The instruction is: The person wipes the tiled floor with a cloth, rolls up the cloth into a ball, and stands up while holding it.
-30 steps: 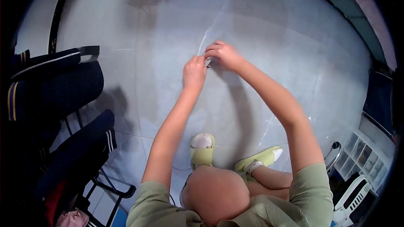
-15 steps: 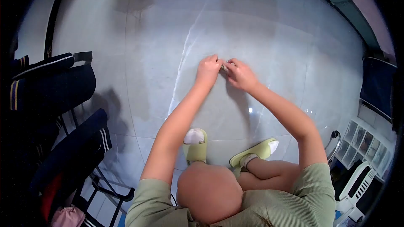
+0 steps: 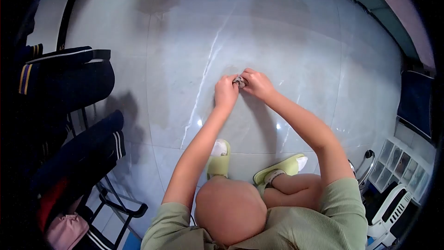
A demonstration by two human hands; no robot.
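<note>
Between my two hands is a small grey, dark-marked crumpled piece point(image 3: 240, 82); its exact kind is too small to make out. My left hand point(image 3: 226, 90) grips its left side, fingers bent inward. From the right, my right hand point(image 3: 257, 84) pinches the other side, knuckles up. The fingertips of both hands nearly meet around the piece and partly cover it. Both hands are held low over the grey tiled floor point(image 3: 185, 65); whether they touch it I cannot tell.
Dark blue garments with striped edges point(image 3: 88, 81) hang over metal-framed chairs at left. Green slippers point(image 3: 218, 164) are on my feet. At right stand a white compartment rack point(image 3: 397, 162), a white plastic chair part point(image 3: 393, 210) and a dark blue panel point(image 3: 416, 97).
Both hands have come slightly lower in the view, and the right hand has turned inward. More of the grey crumpled piece now shows between them. The whole view has shifted a little.
</note>
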